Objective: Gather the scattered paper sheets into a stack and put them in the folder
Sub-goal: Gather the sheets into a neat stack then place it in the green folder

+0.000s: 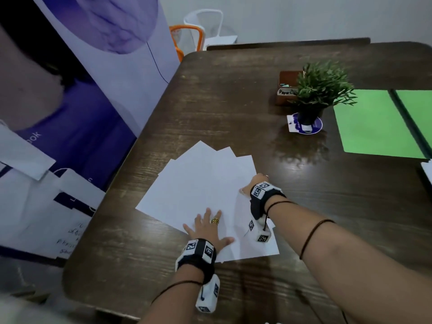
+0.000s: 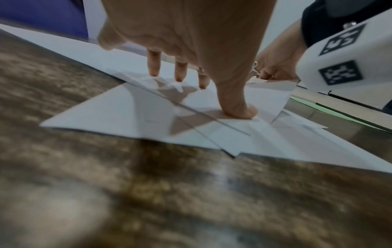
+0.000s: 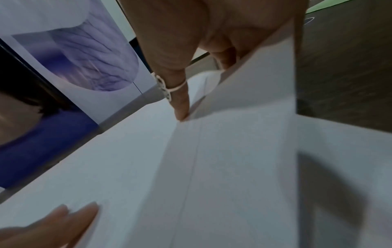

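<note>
Several white paper sheets (image 1: 201,183) lie fanned and overlapping on the dark wooden table (image 1: 233,101). My left hand (image 1: 208,228) lies flat on their near part, fingers spread; in the left wrist view the left hand (image 2: 220,94) presses the sheets (image 2: 118,114) with thumb and fingertips. My right hand (image 1: 256,183) pinches the right edge of one sheet and holds it lifted; in the right wrist view this raised sheet (image 3: 254,87) stands up in front of the right hand (image 3: 191,70). An open green folder (image 1: 371,122) lies at the far right, apart from the sheets.
A small potted plant (image 1: 320,90) on a round coaster stands between sheets and folder, with a labelled brown box (image 1: 285,87) behind it. A purple banner (image 1: 105,66) and white paper bags (image 1: 58,206) stand along the table's left edge. Chairs sit beyond the far edge.
</note>
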`<state>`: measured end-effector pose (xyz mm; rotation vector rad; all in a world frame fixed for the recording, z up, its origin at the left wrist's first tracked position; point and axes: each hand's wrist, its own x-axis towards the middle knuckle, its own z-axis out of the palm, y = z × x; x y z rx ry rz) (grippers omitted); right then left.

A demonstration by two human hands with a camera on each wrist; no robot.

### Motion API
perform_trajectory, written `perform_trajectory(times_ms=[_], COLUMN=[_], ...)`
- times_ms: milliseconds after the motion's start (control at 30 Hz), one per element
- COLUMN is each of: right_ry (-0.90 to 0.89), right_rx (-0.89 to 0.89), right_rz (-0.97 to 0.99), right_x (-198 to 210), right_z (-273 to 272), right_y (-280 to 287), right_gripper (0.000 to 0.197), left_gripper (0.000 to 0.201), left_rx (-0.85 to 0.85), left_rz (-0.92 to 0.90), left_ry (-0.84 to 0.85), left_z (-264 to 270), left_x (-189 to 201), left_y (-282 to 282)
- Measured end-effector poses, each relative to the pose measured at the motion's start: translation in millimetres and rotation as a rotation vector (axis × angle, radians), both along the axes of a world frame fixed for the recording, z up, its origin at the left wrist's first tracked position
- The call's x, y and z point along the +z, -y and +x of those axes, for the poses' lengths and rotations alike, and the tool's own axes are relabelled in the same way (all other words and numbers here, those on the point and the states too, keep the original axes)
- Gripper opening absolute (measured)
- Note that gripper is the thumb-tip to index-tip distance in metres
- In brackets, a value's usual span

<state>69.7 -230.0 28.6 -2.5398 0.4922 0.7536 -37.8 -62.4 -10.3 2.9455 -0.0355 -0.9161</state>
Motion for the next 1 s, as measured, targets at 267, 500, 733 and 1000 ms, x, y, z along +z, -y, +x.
perform_trajectory(times_ms=[267, 500, 733, 1000], right_ry=[-0.023, 0.46, 0.166, -0.023], right_rx=[0.069, 0.313, 0.199, 0.194], right_rz=[-0.233, -0.378, -0.141, -0.425], right_x=[2, 6, -29, -23], right_z=[7, -14, -32, -10], right_y=[-28, -23, 3, -5], right_gripper=[0.05, 0.075, 0.081, 0.086], left_gripper=[0.094, 0.08, 0.095, 0.138], left_rx=[0.015, 0.017, 0.627, 1.231], left_rz=[-0.09, -0.107, -0.105, -0.29], left_ry=[-0.01, 0.015, 0.186, 0.21], left_z=[1, 8, 44, 57], left_x=[3, 3, 12, 11], left_y=[-4, -13, -27, -31])
